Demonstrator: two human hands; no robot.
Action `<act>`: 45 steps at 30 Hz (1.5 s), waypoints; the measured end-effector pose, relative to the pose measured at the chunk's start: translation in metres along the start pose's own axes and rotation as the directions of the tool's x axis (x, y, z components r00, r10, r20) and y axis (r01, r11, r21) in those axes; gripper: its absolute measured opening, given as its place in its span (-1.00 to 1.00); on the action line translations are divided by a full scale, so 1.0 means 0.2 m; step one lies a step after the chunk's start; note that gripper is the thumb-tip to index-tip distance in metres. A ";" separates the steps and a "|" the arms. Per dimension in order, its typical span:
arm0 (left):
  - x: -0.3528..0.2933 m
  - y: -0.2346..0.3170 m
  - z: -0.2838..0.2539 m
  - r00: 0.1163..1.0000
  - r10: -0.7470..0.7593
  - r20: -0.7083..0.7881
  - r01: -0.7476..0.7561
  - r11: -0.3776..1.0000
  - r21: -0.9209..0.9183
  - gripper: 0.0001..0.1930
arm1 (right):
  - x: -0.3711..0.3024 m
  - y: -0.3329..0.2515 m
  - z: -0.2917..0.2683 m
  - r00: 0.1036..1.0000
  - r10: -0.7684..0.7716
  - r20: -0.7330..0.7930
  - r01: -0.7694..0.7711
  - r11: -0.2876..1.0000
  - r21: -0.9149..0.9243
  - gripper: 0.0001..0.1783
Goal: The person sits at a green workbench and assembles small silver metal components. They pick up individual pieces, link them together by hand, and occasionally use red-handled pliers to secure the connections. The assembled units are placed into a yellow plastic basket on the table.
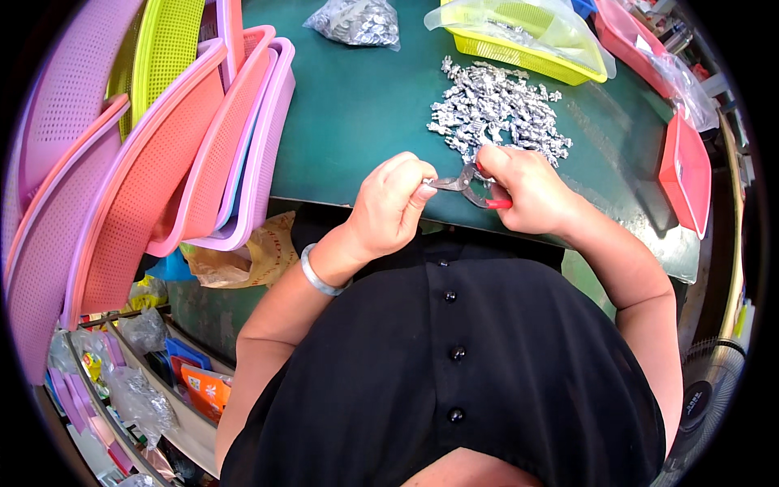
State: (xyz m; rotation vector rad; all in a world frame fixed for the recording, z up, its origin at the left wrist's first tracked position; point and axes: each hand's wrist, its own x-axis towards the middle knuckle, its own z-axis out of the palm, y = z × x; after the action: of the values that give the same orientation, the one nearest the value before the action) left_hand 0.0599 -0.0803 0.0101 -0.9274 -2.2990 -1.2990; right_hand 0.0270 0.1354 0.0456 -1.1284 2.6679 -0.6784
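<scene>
My right hand point(527, 188) is closed round the red handles of a pair of pliers point(466, 180). Their jaws point left and reach the fingertips of my left hand point(391, 203). That hand is pinched on a small silvery metal piece point(428, 182), mostly hidden by the fingers, at the tip of the jaws. Just beyond both hands, a heap of small silvery metal pieces point(495, 105) is spread on the green table point(349, 114).
Stacked pink, purple and green plastic baskets point(154, 187) stand along the left. A clear bag of metal pieces point(357, 23) lies at the back. Behind the heap is a yellow-green basket point(527, 61) lined with plastic. A red tray point(686, 174) sits at the right edge.
</scene>
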 end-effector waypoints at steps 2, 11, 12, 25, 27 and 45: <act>0.00 -0.02 0.02 0.996 0.014 -0.085 -0.020 0.997 -0.076 -0.86 | 0.00 0.03 0.01 0.993 -0.081 -0.088 0.086 0.995 0.051 -0.63; 0.02 -0.03 0.01 0.995 -0.009 -0.100 -0.004 0.991 -0.131 -0.77 | 0.00 0.02 -0.04 0.999 -0.003 -0.043 0.006 0.998 0.062 -0.63; 0.02 -0.03 0.01 0.995 0.004 -0.103 -0.016 0.993 -0.114 -0.77 | 0.00 0.01 -0.04 0.999 -0.005 -0.046 0.008 0.997 0.073 -0.64; 0.00 -0.03 0.03 0.998 -0.032 -0.059 0.027 0.996 -0.087 -0.87 | 0.00 0.00 -0.04 0.998 -0.016 0.069 0.011 0.997 0.073 -0.69; 0.00 -0.04 0.03 0.999 -0.007 -0.037 0.005 0.998 -0.067 -0.88 | 0.00 0.01 -0.04 0.995 -0.014 0.100 0.007 0.998 0.067 -0.70; 0.02 -0.03 0.01 0.998 0.007 -0.063 -0.010 0.999 -0.051 -0.87 | 0.04 0.02 -0.02 0.995 -0.048 0.092 0.037 0.992 0.119 -0.70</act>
State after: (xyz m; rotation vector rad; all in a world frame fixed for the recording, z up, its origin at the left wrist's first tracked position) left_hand 0.0535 -0.0802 0.0076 -0.8984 -2.2215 -1.3703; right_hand 0.0174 0.1326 0.0471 -1.1593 2.4968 -0.7580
